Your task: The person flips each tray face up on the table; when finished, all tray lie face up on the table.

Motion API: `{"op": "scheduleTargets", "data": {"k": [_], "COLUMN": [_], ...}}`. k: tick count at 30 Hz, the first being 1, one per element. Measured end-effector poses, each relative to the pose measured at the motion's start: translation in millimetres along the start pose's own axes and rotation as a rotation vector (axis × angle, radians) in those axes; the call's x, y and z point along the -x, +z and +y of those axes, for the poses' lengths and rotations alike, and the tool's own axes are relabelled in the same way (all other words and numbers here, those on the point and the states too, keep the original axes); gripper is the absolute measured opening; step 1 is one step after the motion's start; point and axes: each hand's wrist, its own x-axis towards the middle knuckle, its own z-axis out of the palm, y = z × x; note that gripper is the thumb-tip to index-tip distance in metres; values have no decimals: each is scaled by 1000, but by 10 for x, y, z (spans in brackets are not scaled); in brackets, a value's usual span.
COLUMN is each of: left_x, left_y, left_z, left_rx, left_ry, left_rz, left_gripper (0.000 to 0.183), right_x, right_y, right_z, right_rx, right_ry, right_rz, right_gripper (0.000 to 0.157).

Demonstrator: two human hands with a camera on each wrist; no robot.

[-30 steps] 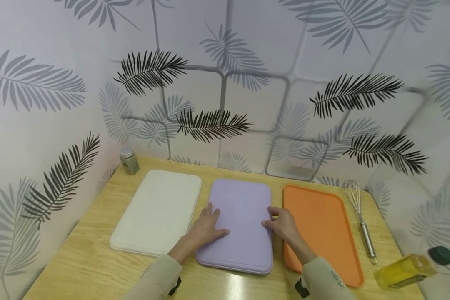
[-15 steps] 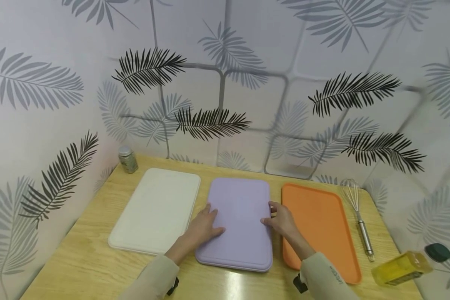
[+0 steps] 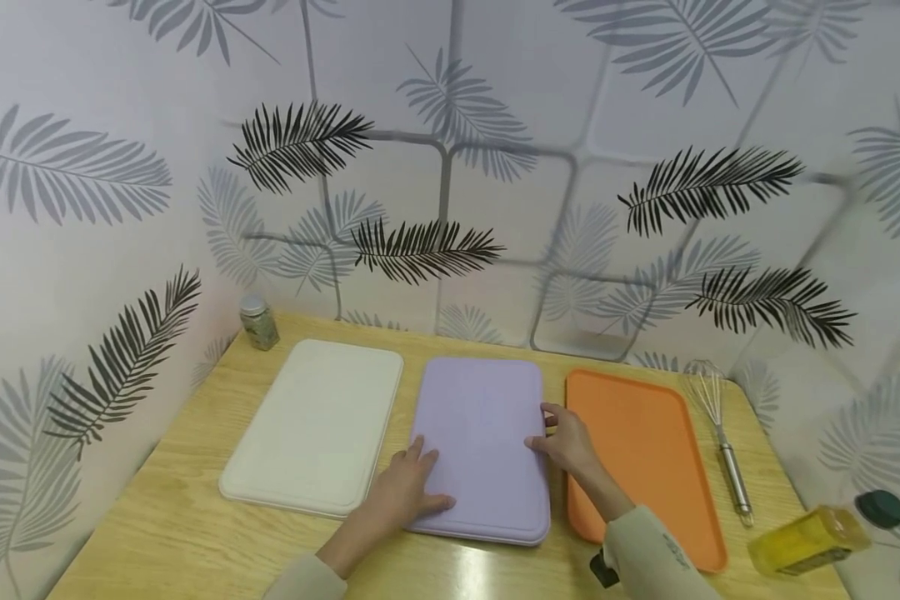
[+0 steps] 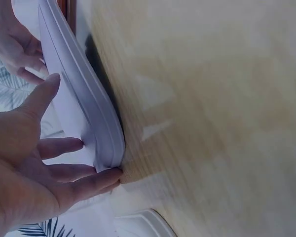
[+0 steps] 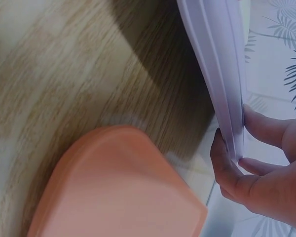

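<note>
A purple rectangular tray (image 3: 483, 433) with rounded corners lies in the middle of the wooden table, its flat face upward. My left hand (image 3: 405, 483) is at its near left corner. In the left wrist view, the extended fingers (image 4: 64, 148) touch the tray's edge, and the thumb is spread apart over its face. On the opposite long side, my right hand (image 3: 570, 442) pinches the edge. Seen in the right wrist view, the thumb presses the upper face while the fingers (image 5: 224, 163) curl around the rim, and a dark shadow falls on the table below.
To the left lies a white tray (image 3: 318, 425), with a small lidded jar (image 3: 259, 323) behind it. An orange tray (image 3: 645, 458) lies close on the right. Beyond it are a whisk (image 3: 727, 450) and a bottle of yellow liquid (image 3: 810, 542). Patterned walls bound the table (image 3: 157, 517).
My left hand has slid along the purple tray's left edge toward its near corner. The near end of the tray has shifted slightly right. My right hand keeps its hold on the right edge.
</note>
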Motion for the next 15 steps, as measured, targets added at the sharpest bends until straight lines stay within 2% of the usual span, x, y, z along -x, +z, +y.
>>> {"op": "scheduleTargets", "data": {"k": [8, 15], "left_x": [231, 275], "left_y": [22, 76], "left_z": [59, 56], "left_rx": [0, -57], "left_ry": [49, 76], "left_rz": [-10, 20], "left_gripper": [89, 89], "right_x": [-5, -7], "right_y": [-13, -12], "right_z": [-6, 29], "right_rx": [-2, 4], "right_ry": [-5, -14], "right_rz": [5, 10], "right_gripper": [65, 65]}}
